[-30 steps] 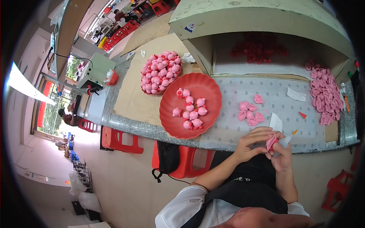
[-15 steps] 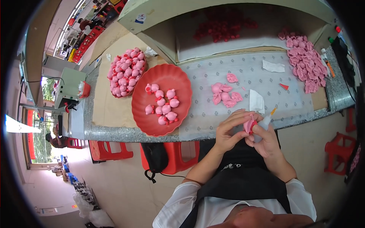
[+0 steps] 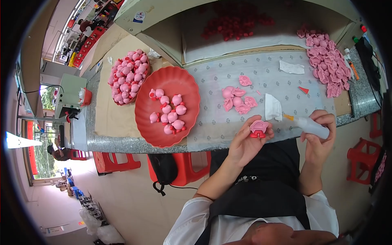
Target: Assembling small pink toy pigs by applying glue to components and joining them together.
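In the head view, the left hand (image 3: 244, 143) pinched a small pink figure piece (image 3: 259, 127) with a red base, soft and rounded in look, holding it just off the near edge of the table (image 3: 122, 143), a speckled grey stone slab. The right hand (image 3: 320, 136) was wrapped around a slim translucent glue bottle (image 3: 308, 124) whose orange nozzle pointed at the piece, tip close beside it. Taking the round red plastic tray (image 3: 149, 122) as landmark: glossy pink figures (image 3: 169, 114) lay loose inside it; beyond its far left rim stood a basket (image 3: 128, 77) heaped with more of them; to its right, on pale patterned paper (image 3: 269, 69), lay a small cluster of flat pink shells (image 3: 237, 100) and a folded white scrap (image 3: 272, 107). Far right of the tray, a long heap of pink shells (image 3: 326, 61) lay along the table's end.
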A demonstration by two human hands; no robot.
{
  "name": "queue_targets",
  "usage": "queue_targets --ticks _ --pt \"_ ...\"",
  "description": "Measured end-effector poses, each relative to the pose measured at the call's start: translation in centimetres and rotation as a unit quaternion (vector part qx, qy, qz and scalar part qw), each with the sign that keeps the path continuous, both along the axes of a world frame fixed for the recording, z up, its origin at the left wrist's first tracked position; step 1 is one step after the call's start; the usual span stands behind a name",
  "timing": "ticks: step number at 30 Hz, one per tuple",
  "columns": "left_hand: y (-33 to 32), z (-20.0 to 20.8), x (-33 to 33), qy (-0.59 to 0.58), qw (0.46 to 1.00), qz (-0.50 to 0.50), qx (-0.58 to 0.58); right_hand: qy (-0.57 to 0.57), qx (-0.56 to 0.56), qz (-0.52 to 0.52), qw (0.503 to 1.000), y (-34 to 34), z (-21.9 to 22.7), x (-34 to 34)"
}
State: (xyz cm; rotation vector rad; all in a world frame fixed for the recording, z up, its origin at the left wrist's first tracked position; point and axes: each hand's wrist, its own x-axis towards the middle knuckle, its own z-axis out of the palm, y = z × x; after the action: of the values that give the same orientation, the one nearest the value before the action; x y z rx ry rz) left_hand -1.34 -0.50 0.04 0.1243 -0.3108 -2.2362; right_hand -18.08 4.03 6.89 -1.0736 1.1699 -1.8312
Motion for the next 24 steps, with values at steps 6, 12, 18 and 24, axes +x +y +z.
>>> queue_targets --ticks 6,12,18,24 --pt "0.5 0.5 -0.5 0.036 0.999 -0.029 0.018 0.037 -0.177 -0.007 0.983 -1.0 0.1 1.0" --pt "0.9 0.3 -0.7 -0.007 0.999 -0.037 -0.012 0.179 -0.173 0.035 0.968 0.1 0.4 2.3" --pt "0.9 0.6 -0.6 -0.021 0.999 -0.027 -0.018 0.190 -0.169 0.049 0.966 0.0 0.1 2.6" --pt "0.9 0.7 -0.4 -0.033 0.999 -0.024 -0.022 0.213 -0.150 0.043 0.965 -0.1 0.0 3.0"
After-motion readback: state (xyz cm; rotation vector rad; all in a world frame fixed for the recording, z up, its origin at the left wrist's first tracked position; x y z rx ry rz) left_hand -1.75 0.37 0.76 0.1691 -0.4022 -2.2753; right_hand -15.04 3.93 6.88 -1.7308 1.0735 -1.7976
